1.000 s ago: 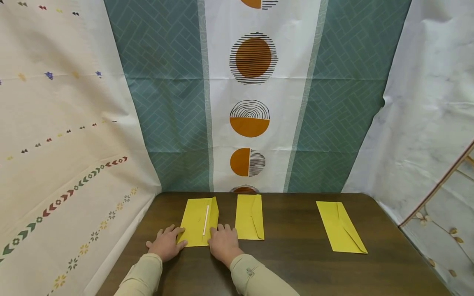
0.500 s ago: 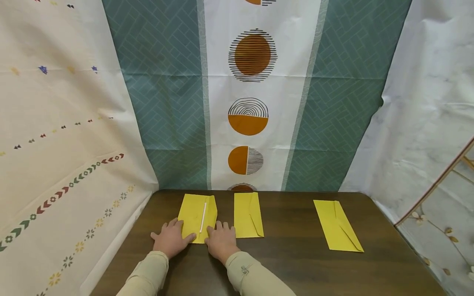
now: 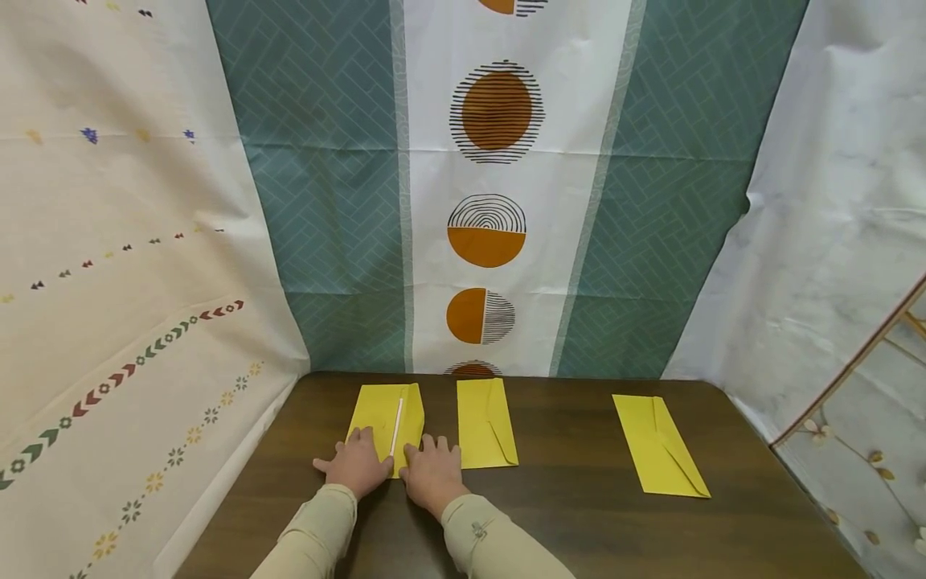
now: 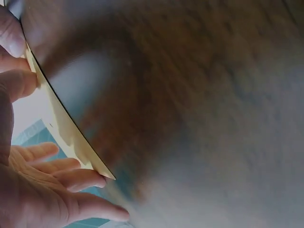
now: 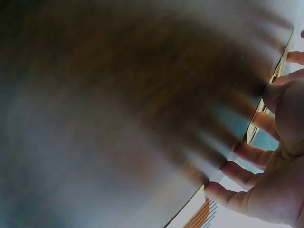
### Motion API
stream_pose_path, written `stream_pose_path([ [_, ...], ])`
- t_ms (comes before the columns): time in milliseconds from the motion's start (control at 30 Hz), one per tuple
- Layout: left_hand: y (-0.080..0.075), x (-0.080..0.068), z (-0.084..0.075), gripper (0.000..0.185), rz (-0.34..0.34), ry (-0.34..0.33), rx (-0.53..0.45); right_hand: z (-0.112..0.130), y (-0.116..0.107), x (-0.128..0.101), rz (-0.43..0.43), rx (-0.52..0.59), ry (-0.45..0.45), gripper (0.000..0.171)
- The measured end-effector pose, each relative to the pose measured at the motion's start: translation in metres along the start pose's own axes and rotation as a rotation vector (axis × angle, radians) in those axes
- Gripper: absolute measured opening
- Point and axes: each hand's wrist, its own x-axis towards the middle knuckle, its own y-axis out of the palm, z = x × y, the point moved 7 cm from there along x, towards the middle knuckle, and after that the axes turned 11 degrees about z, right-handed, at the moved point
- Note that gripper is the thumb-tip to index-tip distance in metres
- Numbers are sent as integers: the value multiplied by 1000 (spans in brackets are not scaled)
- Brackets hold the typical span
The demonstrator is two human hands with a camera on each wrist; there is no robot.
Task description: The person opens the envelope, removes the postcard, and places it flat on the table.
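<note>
A yellow envelope [image 3: 374, 406] lies on the table with its flap side up, a narrow white strip [image 3: 397, 425] running along it near the flap. My left hand [image 3: 354, 468] rests on its near left part, fingers spread and thumb close to the strip's near end. At the near right corner, my right hand [image 3: 434, 473] touches the envelope with its fingers spread. In the left wrist view, the left hand [image 4: 52, 190] lies along the envelope's thin edge [image 4: 66, 128]. The right hand [image 5: 275, 161] has its fingertips down on the tabletop in the right wrist view.
A second yellow envelope [image 3: 477, 422] lies just right of my right hand. Another yellow envelope [image 3: 654, 446] lies farther right, slanted. The dark wooden table [image 3: 571, 515] meets a hanging patterned cloth [image 3: 499, 265] at its back edge.
My left hand has slid right, from the envelope's left edge onto its near part, closer to the right hand. The right hand stays at the near right corner. The view shifts slightly.
</note>
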Motion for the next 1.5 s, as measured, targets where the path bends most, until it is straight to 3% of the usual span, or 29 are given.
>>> stream_pose_path([
  [500, -1, -6, 3, 61, -85, 76, -38, 1, -12, -8, -53, 14, -26, 43],
  [733, -2, -8, 4, 59, -91, 60, -60, 7, -23, 0, -187, -8, -160, 37],
  [833, -5, -8, 4, 57, -104, 62, -71, 6, -27, 6, -125, 169, -186, 47],
  [1133, -7, -7, 4, 59, -106, 46, -93, -4, -22, 19, 143, 1084, -139, 57],
  [1333, -4, -5, 5, 60, -100, 32, -91, -5, -12, 19, 286, 1428, -30, 54],
  [1500, -2, -5, 4, 63, -77, 10, -86, -4, -4, 23, 321, 1638, -8, 52],
])
